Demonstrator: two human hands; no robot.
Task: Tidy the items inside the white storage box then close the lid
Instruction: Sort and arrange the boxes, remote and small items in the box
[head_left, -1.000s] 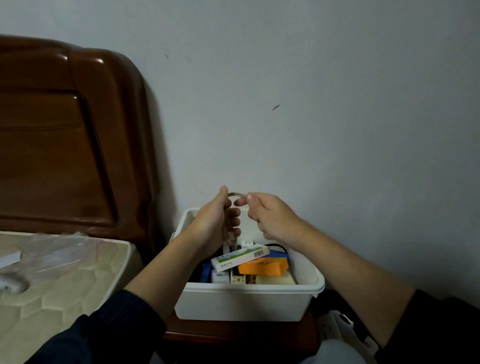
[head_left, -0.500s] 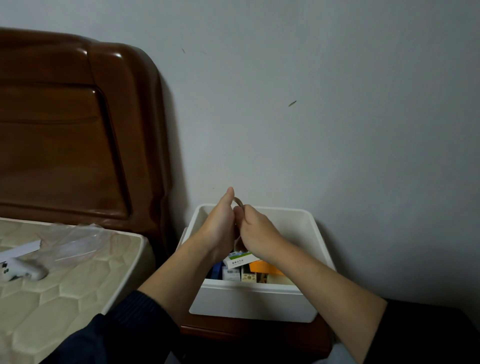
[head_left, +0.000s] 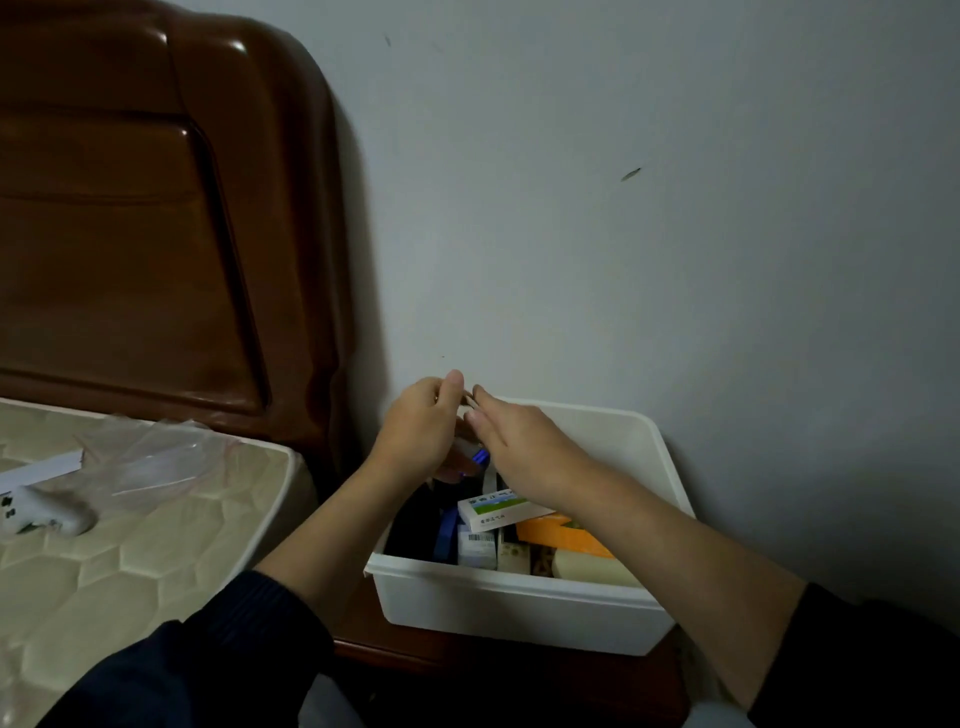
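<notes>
A: White storage box (head_left: 524, 608)? It sits lidless on a dark wooden table (head_left: 415, 654) against the wall, beside the bed (head_left: 130, 545).

B: And the hands?

A: Both are over its back left corner. The left hand (head_left: 415, 431) and right hand (head_left: 519, 447) each pinch a small thin item (head_left: 467, 397) between them, too small to identify.

B: What's around?

A: A white carton (head_left: 493, 509) lies atop an orange box (head_left: 561, 535); the forearms hide part of the contents. A wooden headboard (head_left: 156, 234) stands left.
</notes>
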